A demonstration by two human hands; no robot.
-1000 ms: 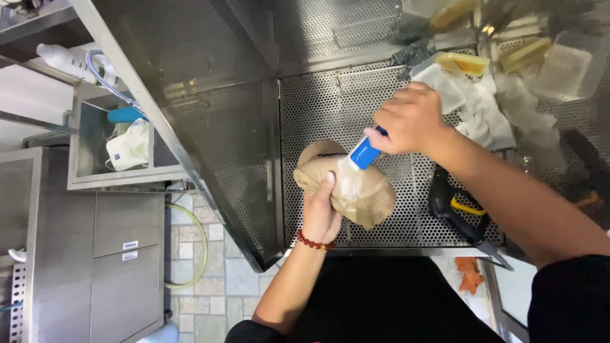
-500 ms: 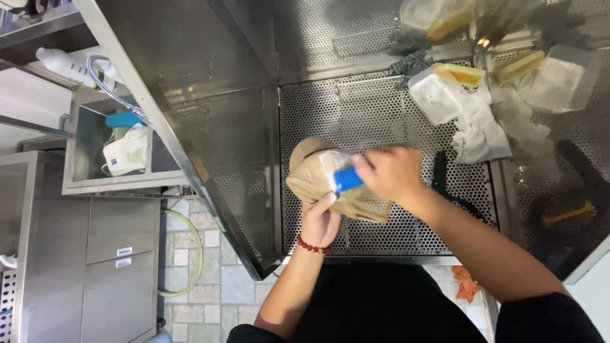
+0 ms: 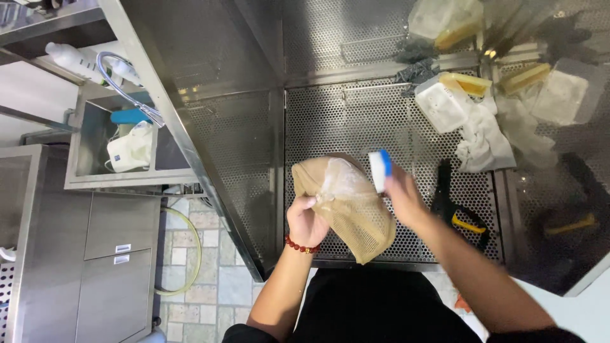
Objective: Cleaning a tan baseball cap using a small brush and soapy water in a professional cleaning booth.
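While the left hand (image 3: 307,219) stays clamped on the tan mesh bag (image 3: 349,206) over the perforated steel tabletop (image 3: 356,121), the right hand (image 3: 400,197), closed on a blue-and-white sponge (image 3: 380,170) at two o'clock, would do best scrubbing with firm, short strokes.

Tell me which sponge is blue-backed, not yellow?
The one in the right hand: blue-and-white sponge beside the tan mesh bag. The sponges upper right are yellow.
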